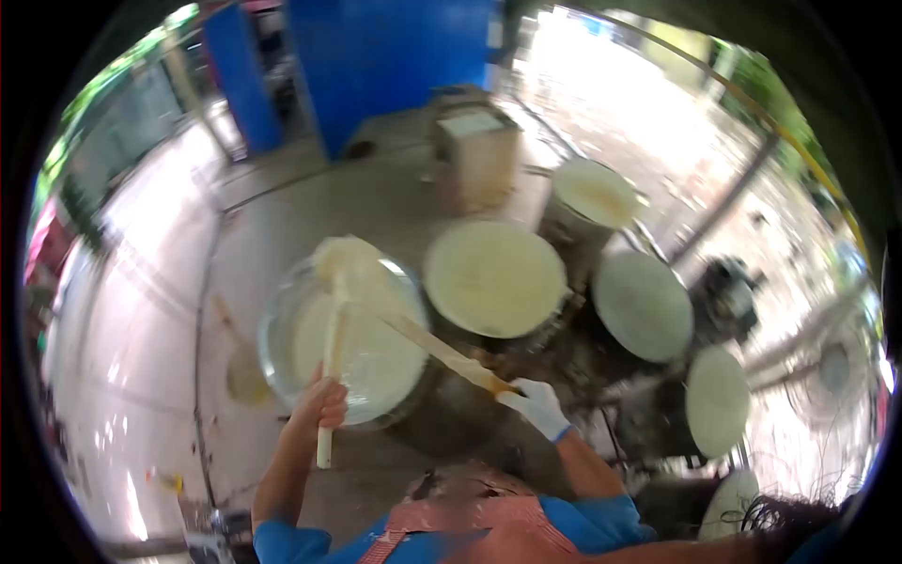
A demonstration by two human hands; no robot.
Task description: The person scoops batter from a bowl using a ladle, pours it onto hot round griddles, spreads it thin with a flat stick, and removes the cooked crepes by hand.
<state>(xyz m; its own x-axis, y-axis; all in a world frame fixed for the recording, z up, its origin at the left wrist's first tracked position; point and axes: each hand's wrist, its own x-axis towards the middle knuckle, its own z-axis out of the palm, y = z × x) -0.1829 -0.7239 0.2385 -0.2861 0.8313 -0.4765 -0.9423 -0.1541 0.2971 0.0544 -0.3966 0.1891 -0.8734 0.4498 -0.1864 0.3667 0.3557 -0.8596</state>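
My bare left hand (pixel 320 404) is wrapped round the pale handle of a long-handled scoop (pixel 335 329). The scoop's broad, cream-coated head is at the far side of a wide metal basin (pixel 267 350); blur hides its exact shape. Creamy white liquid (pixel 381 371) fills much of the basin. In a white glove, my right hand (pixel 536 408) grips a flat wooden paddle (pixel 449 357) by its darker end. The paddle slants up and left over the basin's right side, its far tip close to the scoop's head.
Right of the basin stands a round vat (pixel 495 279) of cream-coloured liquid. Several similar vats, such as one farther right (pixel 643 305), curve round that side. A box-like stand (pixel 476 155) is behind. On the left floor lies a long-handled round tool (pixel 246 376).
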